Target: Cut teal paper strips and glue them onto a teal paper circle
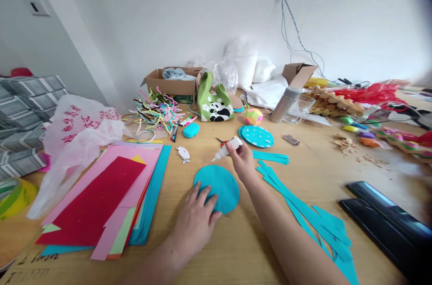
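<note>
A plain blue disc (219, 186) lies on the wooden table in front of me. My left hand (199, 213) rests on the disc's lower left part with its fingers spread. In my right hand (242, 159) is a small white bottle (227, 150), tilted so that its nozzle points down and left, above the table just beyond the disc's top edge. Red-handled scissors, partly hidden, lie behind the bottle. Farther back are blue discs with white spots (258, 136), stacked with an offset. Blue strips (303, 208) stretch along the right of my right forearm.
Coloured sheets (97, 199) are piled at the left beside a plastic bag (81, 132). Behind stand a green panda bag (216, 105), fuzzy sticks (157, 109), a cardboard box (168, 85) and a metal flask (285, 105). Black phone-like slabs (378, 226) lie at the right.
</note>
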`<move>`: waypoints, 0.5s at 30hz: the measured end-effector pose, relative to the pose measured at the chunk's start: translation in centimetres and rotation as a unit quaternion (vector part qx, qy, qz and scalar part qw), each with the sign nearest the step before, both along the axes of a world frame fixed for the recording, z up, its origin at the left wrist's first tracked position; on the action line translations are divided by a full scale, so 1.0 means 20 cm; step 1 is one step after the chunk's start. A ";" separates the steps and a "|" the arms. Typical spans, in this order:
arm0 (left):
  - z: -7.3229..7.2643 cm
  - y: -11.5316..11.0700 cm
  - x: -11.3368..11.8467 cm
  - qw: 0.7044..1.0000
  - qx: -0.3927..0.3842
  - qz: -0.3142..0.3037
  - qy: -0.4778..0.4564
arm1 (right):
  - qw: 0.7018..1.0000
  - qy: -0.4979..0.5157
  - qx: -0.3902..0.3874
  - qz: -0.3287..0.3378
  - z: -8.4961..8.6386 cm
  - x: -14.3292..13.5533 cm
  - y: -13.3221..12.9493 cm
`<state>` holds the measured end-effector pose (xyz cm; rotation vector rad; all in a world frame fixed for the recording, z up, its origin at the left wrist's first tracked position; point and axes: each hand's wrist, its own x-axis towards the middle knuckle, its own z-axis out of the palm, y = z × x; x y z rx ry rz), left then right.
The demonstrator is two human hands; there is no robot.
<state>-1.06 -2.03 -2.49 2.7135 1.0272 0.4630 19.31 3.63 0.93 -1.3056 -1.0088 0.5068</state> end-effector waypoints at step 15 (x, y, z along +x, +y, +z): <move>0.05 0.05 -0.03 0.996 0.028 0.054 -0.061 | 0.996 0.088 -0.015 0.024 -0.04 -0.05 -0.01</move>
